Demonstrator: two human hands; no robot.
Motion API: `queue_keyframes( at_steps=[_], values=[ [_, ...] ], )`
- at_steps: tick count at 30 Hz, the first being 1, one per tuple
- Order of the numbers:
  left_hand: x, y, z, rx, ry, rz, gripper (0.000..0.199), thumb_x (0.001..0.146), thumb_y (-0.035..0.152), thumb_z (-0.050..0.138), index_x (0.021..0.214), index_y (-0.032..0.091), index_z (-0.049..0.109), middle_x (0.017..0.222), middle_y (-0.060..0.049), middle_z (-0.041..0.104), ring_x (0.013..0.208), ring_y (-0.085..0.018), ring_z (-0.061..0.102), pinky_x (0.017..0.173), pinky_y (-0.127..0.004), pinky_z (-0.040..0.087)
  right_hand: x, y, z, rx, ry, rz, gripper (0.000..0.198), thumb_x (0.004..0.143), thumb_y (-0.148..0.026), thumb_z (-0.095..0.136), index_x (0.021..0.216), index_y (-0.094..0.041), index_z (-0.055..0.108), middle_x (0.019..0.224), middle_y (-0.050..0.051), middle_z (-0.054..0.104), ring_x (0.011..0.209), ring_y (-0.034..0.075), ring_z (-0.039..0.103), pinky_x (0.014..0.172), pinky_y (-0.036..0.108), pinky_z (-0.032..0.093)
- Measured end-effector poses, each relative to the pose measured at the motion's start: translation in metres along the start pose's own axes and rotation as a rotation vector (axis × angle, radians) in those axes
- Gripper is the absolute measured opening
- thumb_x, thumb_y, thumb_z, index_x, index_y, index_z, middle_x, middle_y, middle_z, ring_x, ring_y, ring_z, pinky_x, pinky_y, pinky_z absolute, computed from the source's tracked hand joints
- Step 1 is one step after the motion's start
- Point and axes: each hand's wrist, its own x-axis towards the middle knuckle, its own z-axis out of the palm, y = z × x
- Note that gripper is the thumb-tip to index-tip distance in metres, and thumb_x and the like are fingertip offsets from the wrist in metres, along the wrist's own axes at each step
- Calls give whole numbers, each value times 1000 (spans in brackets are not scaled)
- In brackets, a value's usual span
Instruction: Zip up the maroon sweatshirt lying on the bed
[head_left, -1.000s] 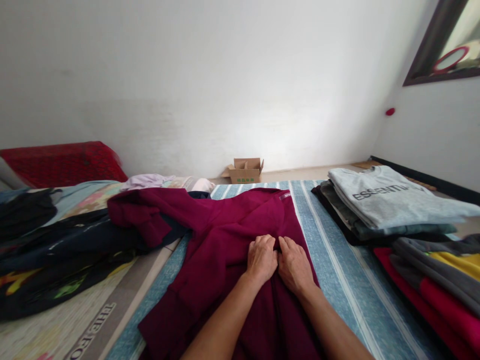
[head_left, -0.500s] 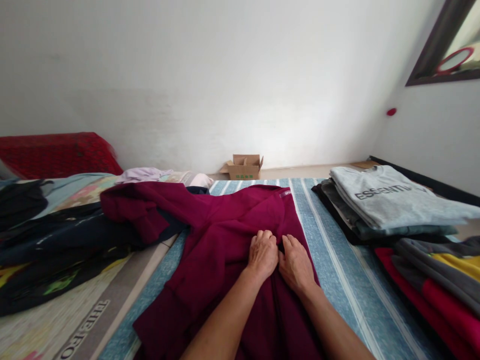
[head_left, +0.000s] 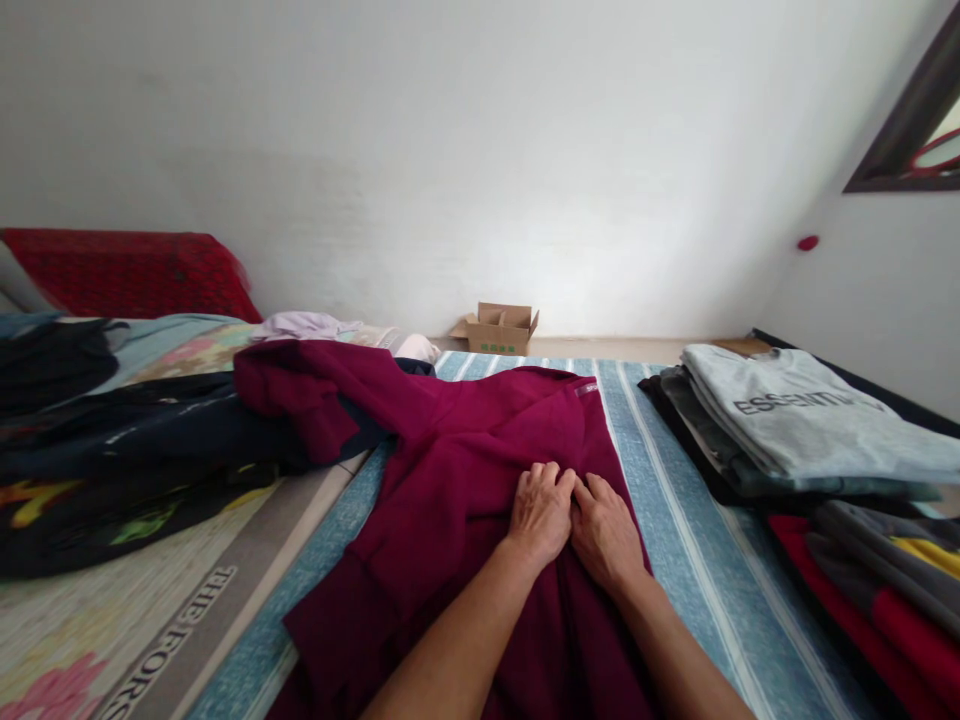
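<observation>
Left hand: left hand (head_left: 541,511) lies knuckles up on the maroon hoodie (head_left: 457,500), fingers curled and pinching a fold.
Right hand: right hand (head_left: 606,530) touches the left hand, fingers bent, pinching the same fold.
Hoodie: it lies spread on the blue striped blanket (head_left: 690,580), left of the folded gray T-shirt (head_left: 795,415).
Feel: soft, floppy and thick, I think.
Best hold: edges or seams.

I see both forearms entering from the bottom edge and converging at lower centre of the frame. My left hand (head_left: 541,508) and right hand (head_left: 606,525) lie palm-down, side by side, touching, fingers curled forward.
</observation>
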Motion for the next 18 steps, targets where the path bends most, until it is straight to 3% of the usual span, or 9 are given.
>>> queue_keyframes(
  at_steps=[10,15,18],
  values=[
    [3,-2,-5,-51,-38,-54,21,87,19,45,102,22,59,103,-4,59,98,-21,49,86,-34,40,0,5,9,191,171,-5,37,84,-21,40,119,-12,51,117,14,57,110,23,51,93,37,41],
    [13,-10,-6,-158,40,-249,21,89,23,43,92,20,63,94,-4,64,94,-19,53,85,-30,41,-2,1,7,177,195,11,45,82,-34,50,118,-8,50,119,17,54,111,26,50,95,39,40],
    [18,-15,-4,-227,76,-330,24,89,22,43,101,19,63,100,-4,66,95,-18,56,87,-28,41,-4,-4,3,114,150,28,54,77,-44,57,117,-8,51,121,19,53,115,29,47,96,41,38]
  ],
)
